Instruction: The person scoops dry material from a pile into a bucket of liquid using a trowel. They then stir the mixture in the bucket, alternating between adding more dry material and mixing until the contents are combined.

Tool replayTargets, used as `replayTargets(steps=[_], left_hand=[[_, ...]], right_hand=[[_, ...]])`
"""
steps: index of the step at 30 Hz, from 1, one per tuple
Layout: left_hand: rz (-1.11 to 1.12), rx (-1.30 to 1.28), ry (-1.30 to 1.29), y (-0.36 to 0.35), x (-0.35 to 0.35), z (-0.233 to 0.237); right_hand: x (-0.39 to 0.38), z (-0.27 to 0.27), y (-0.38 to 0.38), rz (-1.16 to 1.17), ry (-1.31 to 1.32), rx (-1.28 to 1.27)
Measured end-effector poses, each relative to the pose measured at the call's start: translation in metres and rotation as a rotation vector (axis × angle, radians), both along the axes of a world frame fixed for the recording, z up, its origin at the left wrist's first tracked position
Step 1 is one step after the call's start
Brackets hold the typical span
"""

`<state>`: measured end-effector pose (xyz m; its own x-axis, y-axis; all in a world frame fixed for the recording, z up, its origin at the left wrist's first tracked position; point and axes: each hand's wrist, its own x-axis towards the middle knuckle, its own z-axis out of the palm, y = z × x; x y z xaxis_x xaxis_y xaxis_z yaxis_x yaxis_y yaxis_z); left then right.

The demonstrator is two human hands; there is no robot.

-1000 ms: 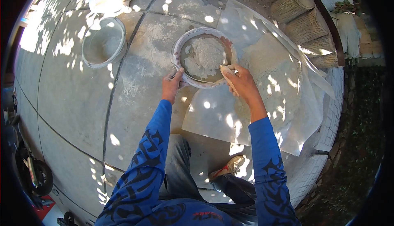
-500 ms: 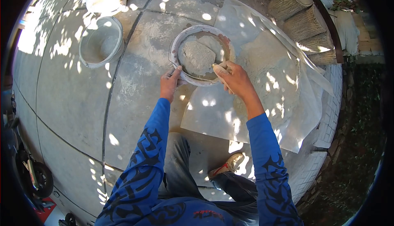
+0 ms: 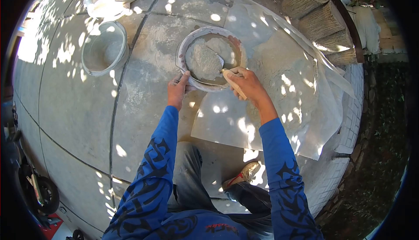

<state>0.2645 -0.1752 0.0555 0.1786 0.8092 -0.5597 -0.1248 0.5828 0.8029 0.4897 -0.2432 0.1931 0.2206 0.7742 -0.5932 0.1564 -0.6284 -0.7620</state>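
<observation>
Sun-dappled concrete bears a round basin. The left grip pinches its near-left rim; the right grip is wrapped around a trowel by its handle, the blade just beyond, amid gray mix. Farther off stand log-shaped posts.

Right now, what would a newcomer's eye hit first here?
Probably the round bucket of grey mix, upper centre, with the left hand on its rim and the right hand gripping a pale-handled tool at its edge. Then the blue, black-patterned sleeves rising from the bottom edge, and the whitish plastic sheet on the ground to the right.
</observation>
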Motion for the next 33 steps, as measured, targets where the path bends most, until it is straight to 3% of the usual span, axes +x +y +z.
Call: replayTargets(steps=[5, 13, 23, 25, 28, 33], left_hand=[[0.018, 0.018, 0.001, 0.000, 0.000, -0.006], [0.016, -0.008, -0.007, 0.000, 0.001, 0.003], [-0.039, -0.010, 0.007, -0.001, -0.002, -0.001], [-0.033, -0.005, 0.009, 0.000, -0.001, -0.002], [-0.037, -0.005, 0.009, -0.001, -0.002, -0.002], [-0.026, -0.012, 0.008, -0.001, -0.001, 0.001]], right_hand=[[-0.016, -0.022, -0.006, -0.102, 0.074, 0.013], [-0.013, -0.040, -0.030, -0.454, 0.177, 0.086], [0.005, -0.017, -0.045, -0.301, -0.135, 0.115], [0.015, -0.011, -0.033, -0.151, -0.309, 0.097], [0.024, -0.001, -0.015, -0.109, -0.206, 0.059], [0.016, 0.017, 0.018, 0.003, -0.268, 0.004]])
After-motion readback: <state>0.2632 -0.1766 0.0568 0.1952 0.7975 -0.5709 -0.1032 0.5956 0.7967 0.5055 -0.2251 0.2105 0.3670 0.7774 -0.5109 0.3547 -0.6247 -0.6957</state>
